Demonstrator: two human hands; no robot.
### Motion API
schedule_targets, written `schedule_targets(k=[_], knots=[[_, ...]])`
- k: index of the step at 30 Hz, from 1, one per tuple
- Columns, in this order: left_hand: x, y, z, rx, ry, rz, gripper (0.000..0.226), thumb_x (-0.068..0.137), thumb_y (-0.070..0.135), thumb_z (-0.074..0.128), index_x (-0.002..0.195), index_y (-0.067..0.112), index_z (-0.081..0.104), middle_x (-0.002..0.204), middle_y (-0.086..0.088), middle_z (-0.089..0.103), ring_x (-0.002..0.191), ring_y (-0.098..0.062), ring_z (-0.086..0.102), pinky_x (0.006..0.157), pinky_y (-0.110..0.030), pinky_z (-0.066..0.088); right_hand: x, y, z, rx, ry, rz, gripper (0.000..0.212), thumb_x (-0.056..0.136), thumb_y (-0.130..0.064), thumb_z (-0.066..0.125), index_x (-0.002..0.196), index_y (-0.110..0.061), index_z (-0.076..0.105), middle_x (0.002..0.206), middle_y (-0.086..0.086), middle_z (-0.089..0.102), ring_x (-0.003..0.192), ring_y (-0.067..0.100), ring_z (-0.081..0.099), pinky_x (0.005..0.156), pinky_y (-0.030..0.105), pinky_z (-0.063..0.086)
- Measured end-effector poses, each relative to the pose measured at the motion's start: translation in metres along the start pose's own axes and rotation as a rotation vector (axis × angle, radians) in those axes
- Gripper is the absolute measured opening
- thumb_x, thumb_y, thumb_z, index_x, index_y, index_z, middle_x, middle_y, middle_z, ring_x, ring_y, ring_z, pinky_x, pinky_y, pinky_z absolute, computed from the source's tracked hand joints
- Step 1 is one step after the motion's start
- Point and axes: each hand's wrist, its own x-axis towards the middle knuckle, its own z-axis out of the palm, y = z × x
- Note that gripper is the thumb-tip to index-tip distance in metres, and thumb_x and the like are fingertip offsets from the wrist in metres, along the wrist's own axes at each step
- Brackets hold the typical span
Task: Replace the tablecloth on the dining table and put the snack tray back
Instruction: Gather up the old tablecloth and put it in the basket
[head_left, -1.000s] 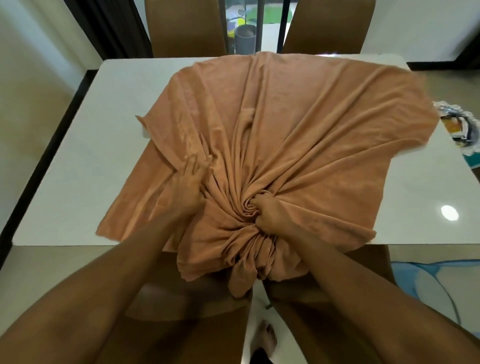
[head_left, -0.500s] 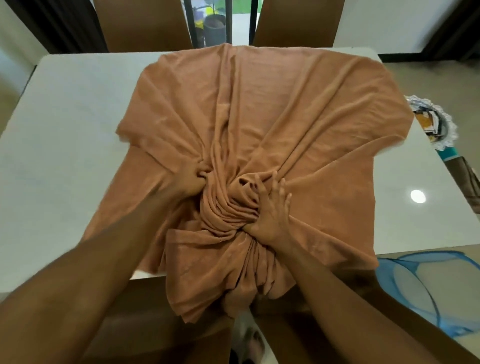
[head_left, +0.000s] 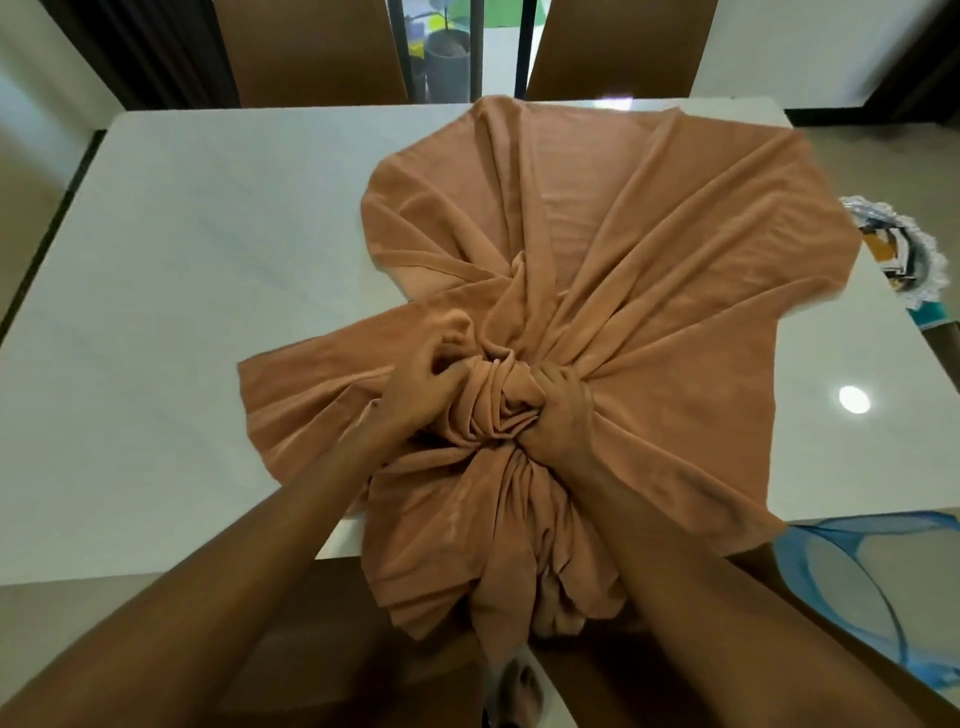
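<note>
An orange-brown tablecloth (head_left: 649, 234) lies bunched on the white dining table (head_left: 208, 270), with radiating folds drawn toward the near edge and a thick hank hanging over it. My left hand (head_left: 421, 389) grips gathered cloth beside the central knot of folds. My right hand (head_left: 558, 415) is clenched around the bunch just to the right of it. The far corners of the cloth still lie spread across the table's right half. A snack tray (head_left: 904, 249) with a white lacy rim peeks in past the table's right edge.
Two brown chairs (head_left: 311, 52) stand at the far side, with a glass door and a potted plant between them. A blue mesh food cover (head_left: 857, 582) lies on the floor at lower right. My bare foot (head_left: 519, 691) shows below the hanging cloth.
More cloth has been gathered toward the near edge. My right hand went from flat on the folds to clenched around them, and my left hand grabbed a new bunch. The left side of the table is barer.
</note>
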Motion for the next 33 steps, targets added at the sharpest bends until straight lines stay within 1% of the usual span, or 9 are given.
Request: schedule_targets(k=[2, 4, 9, 13, 18, 22, 24, 28, 33], knots=[[0.000, -0.008, -0.017, 0.122, 0.113, 0.013, 0.066, 0.084, 0.062, 0.067, 0.140, 0.036, 0.045, 0.137, 0.008, 0.057, 0.121, -0.014, 0.057, 0.101, -0.037, 0.048, 0.000, -0.004, 0.002, -0.049, 0.006, 0.004, 0.041, 0.079, -0.048, 0.064, 0.111, -0.023, 0.064, 0.104, -0.006, 0.063, 0.093, 0.026, 0.055, 0.075, 0.039, 0.042], [0.003, -0.014, -0.025, 0.126, 0.081, -0.022, 0.081, 0.078, 0.072, 0.067, 0.146, 0.042, 0.035, 0.152, 0.005, 0.045, 0.131, -0.017, 0.050, 0.107, -0.042, 0.044, -0.001, -0.011, 0.003, -0.100, -0.011, -0.036, 0.044, 0.078, -0.048, 0.065, 0.112, -0.021, 0.063, 0.103, -0.003, 0.063, 0.088, 0.027, 0.054, 0.071, 0.039, 0.042], [-0.002, -0.016, -0.014, -0.046, -0.270, -0.058, 0.106, 0.069, 0.067, 0.079, 0.155, 0.035, 0.026, 0.151, 0.005, 0.044, 0.136, -0.015, 0.046, 0.112, -0.038, 0.041, 0.017, -0.028, 0.000, -0.134, -0.183, -0.271, 0.038, 0.083, -0.042, 0.061, 0.116, -0.022, 0.062, 0.107, -0.003, 0.062, 0.087, 0.025, 0.057, 0.074, 0.040, 0.047], [0.001, -0.007, -0.028, 0.111, -0.295, 0.058, 0.131, 0.057, 0.048, 0.094, 0.159, 0.032, 0.015, 0.159, 0.006, 0.032, 0.141, -0.011, 0.035, 0.112, -0.028, 0.035, 0.048, -0.054, -0.014, -0.183, -0.182, -0.422, 0.046, 0.082, -0.046, 0.061, 0.119, -0.020, 0.063, 0.110, 0.002, 0.064, 0.088, 0.024, 0.054, 0.078, 0.041, 0.047], [0.012, 0.059, -0.078, 0.189, 0.090, 0.345, 0.096, 0.063, 0.025, 0.090, 0.146, 0.027, 0.042, 0.124, 0.017, 0.050, 0.112, -0.007, 0.056, 0.079, -0.004, 0.040, 0.122, -0.115, -0.068, -0.174, 0.102, -0.530, 0.046, 0.079, -0.032, 0.065, 0.123, -0.017, 0.063, 0.119, 0.007, 0.062, 0.102, 0.029, 0.054, 0.084, 0.046, 0.048], [0.034, 0.109, -0.103, 0.161, 0.444, 0.605, 0.063, 0.079, 0.025, 0.076, 0.138, 0.017, 0.052, 0.130, -0.001, 0.057, 0.114, -0.015, 0.057, 0.104, -0.033, 0.049, 0.182, -0.155, -0.100, -0.116, 0.457, -0.514, 0.027, 0.090, -0.020, 0.067, 0.115, -0.015, 0.064, 0.105, 0.011, 0.062, 0.088, 0.028, 0.053, 0.074, 0.041, 0.045], [0.043, 0.111, -0.107, 0.237, 0.588, 0.690, 0.054, 0.085, 0.023, 0.069, 0.135, 0.009, 0.056, 0.129, -0.013, 0.061, 0.119, -0.024, 0.057, 0.115, -0.030, 0.037, 0.195, -0.162, -0.102, -0.114, 0.528, -0.430, 0.022, 0.094, -0.029, 0.064, 0.112, -0.015, 0.065, 0.106, 0.012, 0.062, 0.091, 0.030, 0.054, 0.078, 0.043, 0.043], [0.024, 0.043, -0.082, 0.450, 0.508, 0.720, 0.055, 0.082, 0.020, 0.065, 0.135, 0.008, 0.055, 0.125, -0.018, 0.058, 0.114, -0.037, 0.054, 0.102, -0.051, 0.041, 0.137, -0.123, -0.054, -0.084, 0.238, -0.420, 0.042, 0.088, -0.042, 0.062, 0.117, -0.011, 0.062, 0.116, 0.015, 0.057, 0.104, 0.033, 0.053, 0.094, 0.047, 0.042], [-0.036, -0.082, -0.042, 0.672, 0.205, 0.652, 0.065, 0.079, 0.028, 0.071, 0.139, 0.012, 0.055, 0.132, -0.013, 0.054, 0.122, -0.035, 0.049, 0.101, -0.046, 0.041, 0.022, -0.080, 0.002, 0.001, -0.224, -0.384, 0.065, 0.063, -0.039, 0.069, 0.122, -0.015, 0.058, 0.122, 0.007, 0.054, 0.114, 0.027, 0.051, 0.094, 0.046, 0.047]])
